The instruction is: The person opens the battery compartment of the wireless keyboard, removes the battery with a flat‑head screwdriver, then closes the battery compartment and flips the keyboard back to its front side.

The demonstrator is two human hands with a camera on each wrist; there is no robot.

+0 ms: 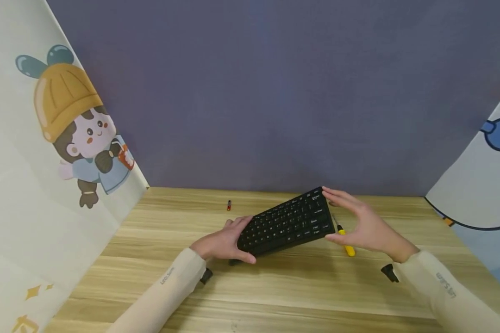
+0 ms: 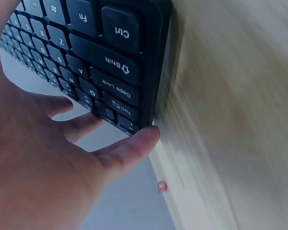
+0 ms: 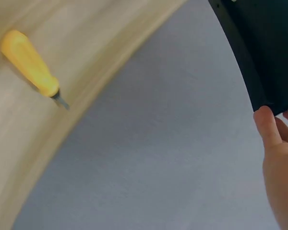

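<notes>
A compact black keyboard point(image 1: 287, 222) is held tilted over the table, its right end raised higher than its left, keys facing me. My left hand point(image 1: 226, 240) grips the left end, with the thumb along the near edge. In the left wrist view, fingertips point(image 2: 146, 136) reach the keyboard's far corner beside the Tab and Caps Lock keys. My right hand point(image 1: 364, 226) holds the right end between thumb and fingers at the two corners. The right wrist view shows the keyboard's dark underside point(image 3: 269, 52) with fingers point(image 3: 266, 124) at its corner.
A screwdriver with a yellow handle point(image 1: 347, 245) lies on the wooden table point(image 1: 275, 300) just right of the keyboard. Farther back on the left is a small red and black cylinder point(image 1: 229, 205). A grey-blue panel point(image 1: 250, 92) rises behind the table.
</notes>
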